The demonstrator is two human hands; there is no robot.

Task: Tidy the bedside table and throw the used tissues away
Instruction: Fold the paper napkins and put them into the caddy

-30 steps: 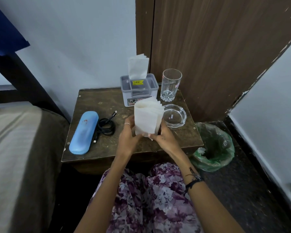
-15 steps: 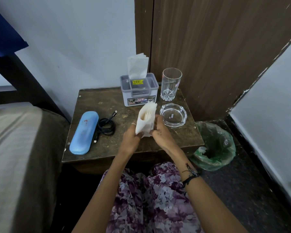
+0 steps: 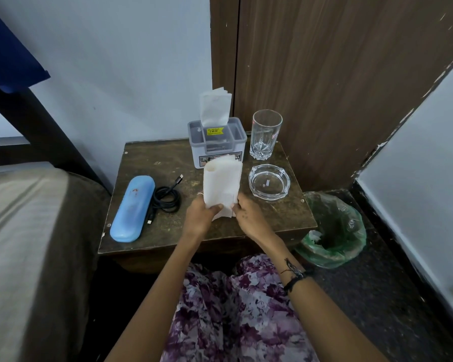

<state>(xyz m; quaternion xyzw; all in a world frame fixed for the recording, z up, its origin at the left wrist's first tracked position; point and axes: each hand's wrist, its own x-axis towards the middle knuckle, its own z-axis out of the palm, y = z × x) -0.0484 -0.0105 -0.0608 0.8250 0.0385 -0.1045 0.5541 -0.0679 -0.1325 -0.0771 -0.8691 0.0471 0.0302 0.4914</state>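
Holding a soft white stack of tissues (image 3: 222, 184) upright over the table (image 3: 165, 158), both hands are pinching its lower edge: the left hand (image 3: 201, 216) is gripping the bottom left corner with thumb in front, and the right hand (image 3: 247, 215) is clasping the bottom right. The tissues are thin and limp, rolled slightly at the top left, with one loose ply hanging below the fingers.

The table is showing a worn, speckled brown top with scuffed edges. At its back a grey plastic box (image 3: 217, 142) is standing with a folded white tissue sticking up through its lid and a yellow price sticker on top. Beside it a clear cut-glass tumbler (image 3: 265, 134) is standing upright, holding nothing visible. In front of the tumbler a round, thick glass ashtray (image 3: 269, 182) is sitting, also holding nothing visible. On the left a smooth blue oblong case (image 3: 133, 208) is lying shut, with a coiled black cable (image 3: 167, 197) touching its side.

On the floor to the right a bin (image 3: 332, 231) lined with a crinkled green bag is holding a bit of white paper.
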